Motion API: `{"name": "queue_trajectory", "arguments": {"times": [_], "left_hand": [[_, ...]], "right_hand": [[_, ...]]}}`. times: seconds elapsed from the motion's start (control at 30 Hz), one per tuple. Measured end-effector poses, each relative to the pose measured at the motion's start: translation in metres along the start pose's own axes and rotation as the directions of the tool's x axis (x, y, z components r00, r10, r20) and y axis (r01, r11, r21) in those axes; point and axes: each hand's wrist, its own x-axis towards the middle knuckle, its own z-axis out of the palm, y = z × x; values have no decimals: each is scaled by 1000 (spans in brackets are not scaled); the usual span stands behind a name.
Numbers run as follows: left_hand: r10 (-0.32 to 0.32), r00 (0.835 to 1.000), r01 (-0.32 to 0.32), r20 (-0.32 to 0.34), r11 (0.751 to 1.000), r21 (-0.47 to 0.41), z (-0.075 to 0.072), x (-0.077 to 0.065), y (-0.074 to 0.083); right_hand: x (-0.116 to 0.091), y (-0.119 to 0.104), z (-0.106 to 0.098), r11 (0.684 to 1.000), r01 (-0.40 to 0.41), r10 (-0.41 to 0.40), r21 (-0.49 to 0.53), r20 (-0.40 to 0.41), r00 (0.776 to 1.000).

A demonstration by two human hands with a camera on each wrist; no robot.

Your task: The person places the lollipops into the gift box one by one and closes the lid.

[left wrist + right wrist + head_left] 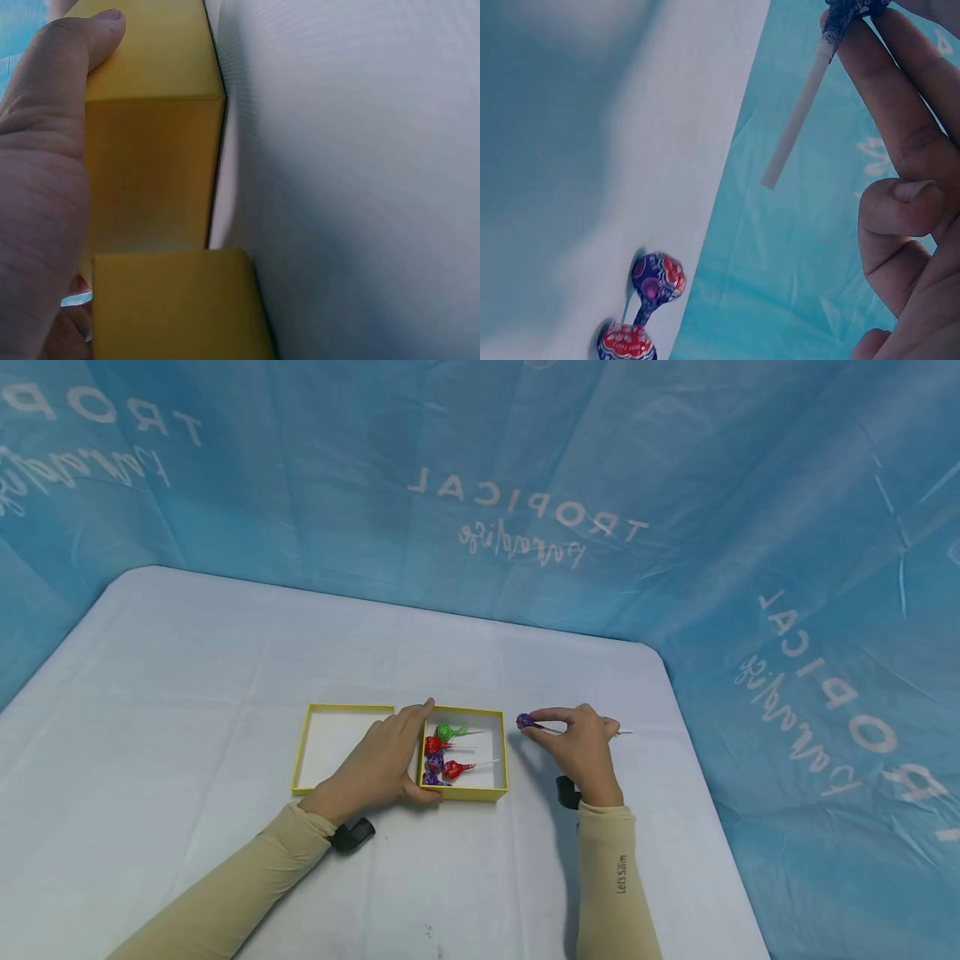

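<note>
A yellow box with a white inside stands on the table. My left hand grips it at its left end, thumb on the front wall and fingers reaching toward the back. In it lie several wrapped lollipops: a green one, red ones and purple ones. Just right of the box, above the table, my right hand pinches a purple lollipop by its wrapped head. Its white stick points back under the palm.
Left of the box lies a matching yellow tray-like half, partly behind my left hand. Two more purple-and-red lollipops lie on the white-covered table, below my right hand. Blue printed curtains hang behind and beside the table.
</note>
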Motion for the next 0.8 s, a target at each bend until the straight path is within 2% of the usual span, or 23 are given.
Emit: {"name": "queue_trajectory", "arguments": {"times": [0.37,0.8], "left_hand": [[5,1000,-5,-9,1000,0,0,1,0],[4,1000,-4,-4,1000,-9,0,1,0]], "right_hand": [[-2,-13,4,999,53,-54,-11,-26,998],[-5,-24,6,994,105,-103,40,-67,992]]}}
